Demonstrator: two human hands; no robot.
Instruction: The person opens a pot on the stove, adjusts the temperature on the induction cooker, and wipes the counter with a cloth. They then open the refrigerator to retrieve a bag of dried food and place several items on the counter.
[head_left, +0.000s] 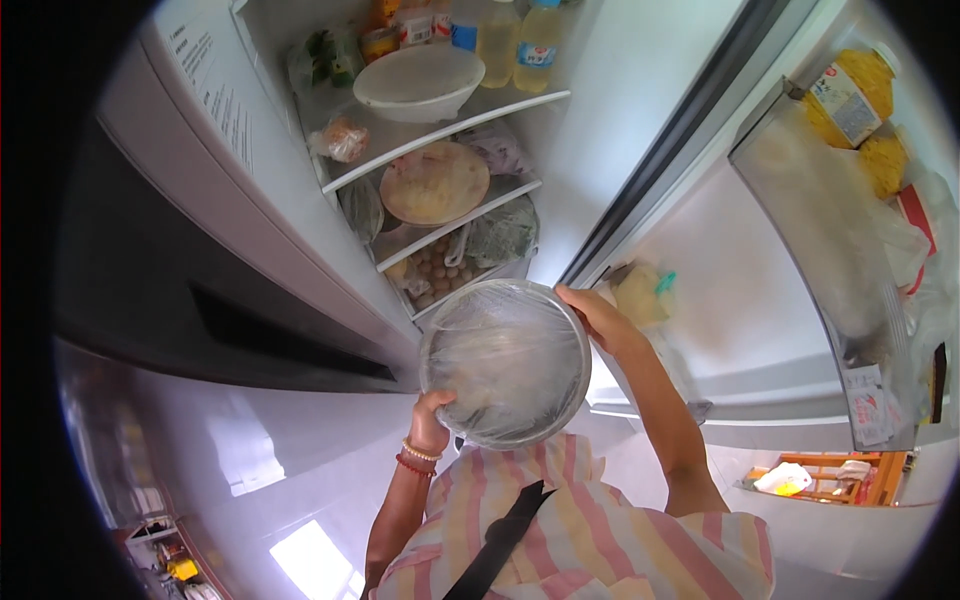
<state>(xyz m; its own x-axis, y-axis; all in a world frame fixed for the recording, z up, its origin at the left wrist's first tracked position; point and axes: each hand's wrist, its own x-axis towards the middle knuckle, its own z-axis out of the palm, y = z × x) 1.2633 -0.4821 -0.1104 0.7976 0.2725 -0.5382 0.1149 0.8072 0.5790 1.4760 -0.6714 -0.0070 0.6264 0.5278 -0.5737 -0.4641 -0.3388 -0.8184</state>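
Observation:
Between my two hands is a round metal basin (506, 364) with cling film stretched over its top. Its contents look pale and blurred through the film. My left hand (433, 420), with two beaded bracelets at the wrist, grips the near left rim, thumb on top. On the far right rim my right hand (598, 316) has hold, its fingers mostly hidden beneath. Beyond the basin stands an open refrigerator, with a white covered bowl (420, 79) on its upper shelf (450, 141) and a pinkish round plate or lid (435, 184) one shelf down.
Several eggs (439, 274) and a bag of greens (504, 232) sit low inside. Bottles (534, 49) stand at the upper back. To the right, the opened door holds yellow-filled jars (851, 97) and bags behind a clear bin front (817, 225). A dark closed door (225, 277) lies left.

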